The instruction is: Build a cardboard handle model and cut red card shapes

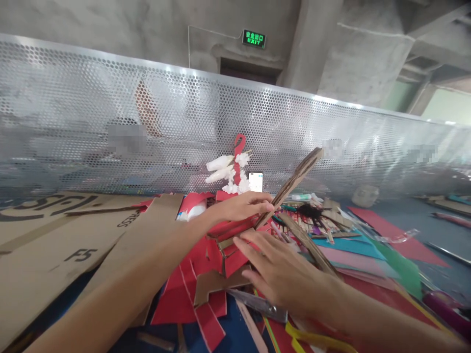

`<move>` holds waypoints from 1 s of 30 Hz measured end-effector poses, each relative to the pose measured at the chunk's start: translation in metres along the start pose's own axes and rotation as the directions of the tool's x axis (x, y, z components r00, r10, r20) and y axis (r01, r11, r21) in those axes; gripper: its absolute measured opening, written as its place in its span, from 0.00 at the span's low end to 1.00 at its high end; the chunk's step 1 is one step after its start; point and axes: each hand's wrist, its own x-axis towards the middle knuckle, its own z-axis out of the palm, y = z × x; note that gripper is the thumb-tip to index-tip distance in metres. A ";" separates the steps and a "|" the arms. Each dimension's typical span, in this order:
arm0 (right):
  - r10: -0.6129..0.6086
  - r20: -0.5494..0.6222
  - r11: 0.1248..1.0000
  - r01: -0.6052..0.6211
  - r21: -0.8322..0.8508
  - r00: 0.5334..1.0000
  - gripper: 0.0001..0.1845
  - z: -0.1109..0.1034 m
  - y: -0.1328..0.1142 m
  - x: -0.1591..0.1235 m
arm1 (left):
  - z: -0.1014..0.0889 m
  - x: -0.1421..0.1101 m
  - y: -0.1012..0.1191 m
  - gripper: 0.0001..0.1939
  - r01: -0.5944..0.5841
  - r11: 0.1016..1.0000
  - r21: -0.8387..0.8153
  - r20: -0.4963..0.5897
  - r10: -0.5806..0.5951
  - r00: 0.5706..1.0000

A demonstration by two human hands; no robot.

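Observation:
My left hand (241, 206) reaches forward and pinches the lower end of a long cardboard strip (294, 181) that slants up to the right. My right hand (283, 274) lies lower, its fingers stretched out over a pile of red paper and cardboard scraps (206, 289). It touches the red pieces and holds nothing. A second cardboard strip (309, 245) runs along just beyond its fingers.
A perforated metal screen (147, 117) closes off the far side. Flat printed cardboard sheets (55, 240) lie at left. A red and white paper model (233, 171) and a phone (256, 182) stand by the screen. Coloured paper sheets (368, 250), sticks and a metal blade (261, 304) lie at right.

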 end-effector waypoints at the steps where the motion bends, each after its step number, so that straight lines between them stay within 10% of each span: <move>1: 0.015 0.008 1.000 -0.015 -0.003 1.000 0.28 0.004 -0.005 0.000 | 0.000 0.000 0.001 0.14 -0.001 1.000 0.000 0.001 0.001 1.000; 30: 0.043 0.054 0.999 -0.044 0.020 0.998 0.31 0.018 -0.020 0.009 | 0.001 -0.001 0.003 0.14 0.005 1.000 0.026 0.039 -0.006 0.999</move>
